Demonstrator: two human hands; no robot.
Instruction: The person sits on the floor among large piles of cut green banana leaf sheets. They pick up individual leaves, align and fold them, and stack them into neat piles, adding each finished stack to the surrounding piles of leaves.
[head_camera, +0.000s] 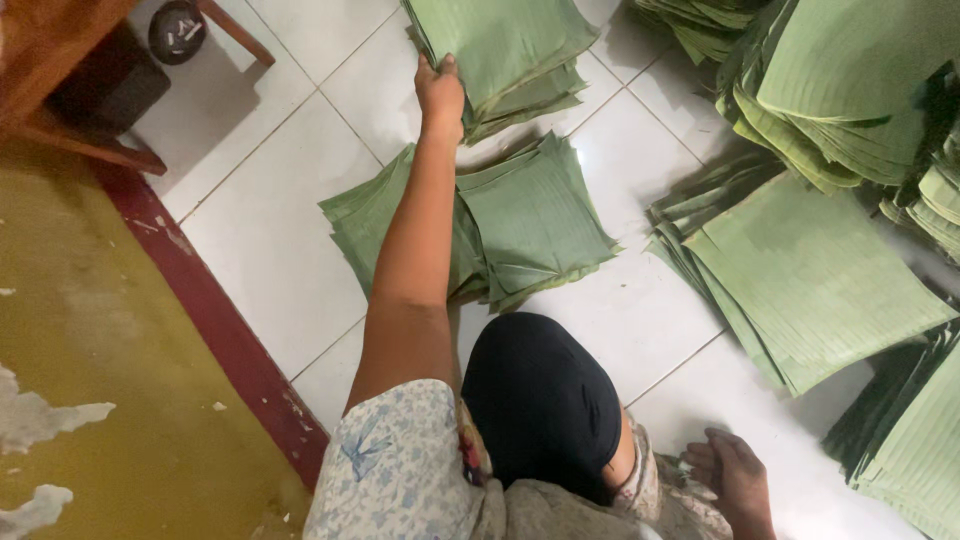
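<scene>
My left hand (440, 92) reaches far forward and grips the near left edge of a stack of cut green banana leaves (505, 45) lying on the white tiled floor. Just below it lies a second, fanned-out stack of square leaf pieces (535, 220), partly hidden by my forearm. My right hand (735, 472) rests low on the tiles at the bottom right, holding nothing, its fingers loosely apart. My knee in black cloth (540, 400) sits between the two arms.
A large leaf pile (810, 280) lies at the right, with more heaps behind it (850, 80) and at the bottom right (905, 430). A wooden furniture leg (70, 110) and a round dark object (177, 30) stand at the top left. A worn yellow floor with a red border (215, 330) runs along the left.
</scene>
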